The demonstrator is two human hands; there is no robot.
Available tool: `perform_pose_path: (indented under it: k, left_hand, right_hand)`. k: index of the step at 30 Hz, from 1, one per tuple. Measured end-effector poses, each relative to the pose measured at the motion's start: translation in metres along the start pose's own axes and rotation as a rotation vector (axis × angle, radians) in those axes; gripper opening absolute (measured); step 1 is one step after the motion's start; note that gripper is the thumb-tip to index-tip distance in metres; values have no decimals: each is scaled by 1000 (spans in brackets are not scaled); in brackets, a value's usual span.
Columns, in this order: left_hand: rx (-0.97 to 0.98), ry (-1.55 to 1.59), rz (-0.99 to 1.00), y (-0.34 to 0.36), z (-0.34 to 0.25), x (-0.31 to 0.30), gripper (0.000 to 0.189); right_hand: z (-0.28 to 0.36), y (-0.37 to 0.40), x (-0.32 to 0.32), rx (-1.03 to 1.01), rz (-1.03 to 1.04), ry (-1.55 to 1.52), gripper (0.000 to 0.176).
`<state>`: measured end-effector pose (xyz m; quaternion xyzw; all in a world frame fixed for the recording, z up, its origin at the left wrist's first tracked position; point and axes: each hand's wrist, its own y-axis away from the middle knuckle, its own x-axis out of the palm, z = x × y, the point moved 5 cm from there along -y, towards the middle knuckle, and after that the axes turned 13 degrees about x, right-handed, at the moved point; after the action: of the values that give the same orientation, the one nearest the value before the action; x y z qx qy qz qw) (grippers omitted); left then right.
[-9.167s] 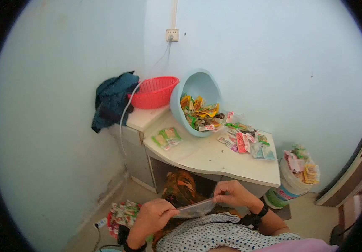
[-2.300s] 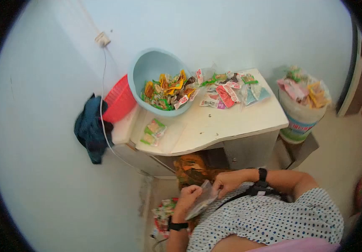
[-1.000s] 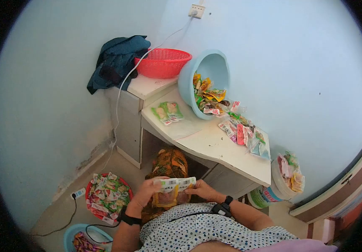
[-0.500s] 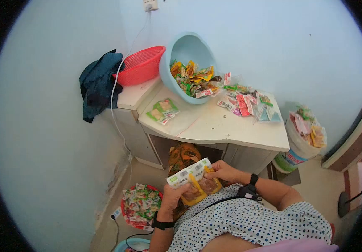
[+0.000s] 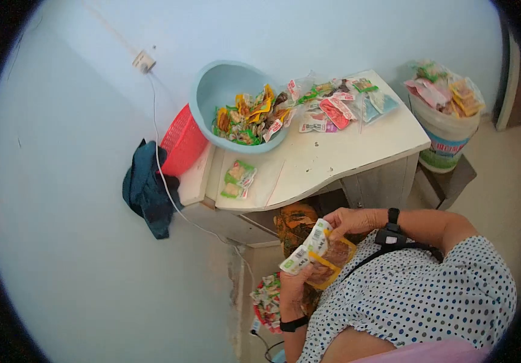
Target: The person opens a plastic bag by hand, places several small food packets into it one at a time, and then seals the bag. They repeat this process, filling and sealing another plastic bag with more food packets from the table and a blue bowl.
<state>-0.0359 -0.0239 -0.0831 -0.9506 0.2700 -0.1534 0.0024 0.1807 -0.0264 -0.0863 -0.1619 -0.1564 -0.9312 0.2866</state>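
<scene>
A joined pair of yellow-edged food packets (image 5: 327, 265) with white printed tops is held over my lap. Brown food shows through their clear windows. My left hand (image 5: 295, 285) grips the lower packet near its white top, fingers partly hidden behind it. My right hand (image 5: 352, 222) pinches the upper packet at its top corner, thumb in front. The two white tops meet at a slight angle. On the white desk (image 5: 309, 158) beyond my hands lies a green-and-clear packet pair (image 5: 238, 179). A tilted light blue basin (image 5: 203, 100) there holds several yellow and green packets.
Loose packets (image 5: 333, 114) lie at the desk's back right. A white bucket (image 5: 448, 134) full of packets stands right of the desk. A red basket (image 5: 182, 142) and dark cloth (image 5: 147, 190) are at left, crossed by a white cable (image 5: 170, 196). Another packet-filled basket (image 5: 266, 302) sits below.
The camera view has turned and shifted, so the desk and hands appear rotated. The packet pair, nearly straight before, is now bent at the seam between its white tops. Both hands still hold it.
</scene>
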Motion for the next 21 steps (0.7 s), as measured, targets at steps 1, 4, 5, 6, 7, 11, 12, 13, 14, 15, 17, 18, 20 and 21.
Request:
perform_pose_path:
  k: [1, 4, 5, 6, 7, 11, 12, 13, 14, 15, 17, 18, 20, 21]
  left_hand:
    - [8, -26, 18, 1, -1, 0, 36]
    - [8, -132, 14, -1, -8, 6, 39]
    - [-17, -142, 23, -1, -10, 7, 39]
    - [-40, -152, 30, -2, -10, 8, 40]
    - [-4, -164, 33, -3, -10, 8, 40]
    - [-18, -201, 74, -4, -14, 17, 41]
    - [-22, -199, 61, -3, -19, 23, 41]
    - [-26, -196, 49, -2, -24, 31, 41]
    - [-31, -192, 37, -3, -26, 35, 41]
    - [-42, -231, 59, -6, -23, 30, 42]
    - [-17, -214, 37, -7, -20, 29, 42]
    - [-7, -205, 27, -6, -18, 30, 42]
    - [-25, -154, 21, -3, -13, 27, 41]
    - [-31, -128, 16, -4, -12, 27, 41]
  right_hand:
    - [5, -1, 1, -52, 26, 1, 47]
    - [24, 1, 2, -62, 11, 116, 50]
    - [32, 4, 6, -41, 7, 138, 46]
    - [39, 8, 8, -41, -5, 237, 44]
    - [45, 11, 9, -37, -20, 337, 43]
    - [32, 10, 1, -31, 22, 279, 42]
    - [20, 8, 0, -24, 44, 226, 41]
    - [8, 8, 0, -17, 65, 172, 40]
    - [0, 7, -2, -9, 85, 118, 39]
    - [6, 16, 4, -16, 85, 184, 36]
    - [-6, 11, -3, -38, 62, 169, 35]
    - [-10, 12, -2, -49, 49, 159, 34]
    - [-16, 13, -7, -53, -10, 130, 34]
    - [-19, 12, -11, -35, -33, 111, 33]
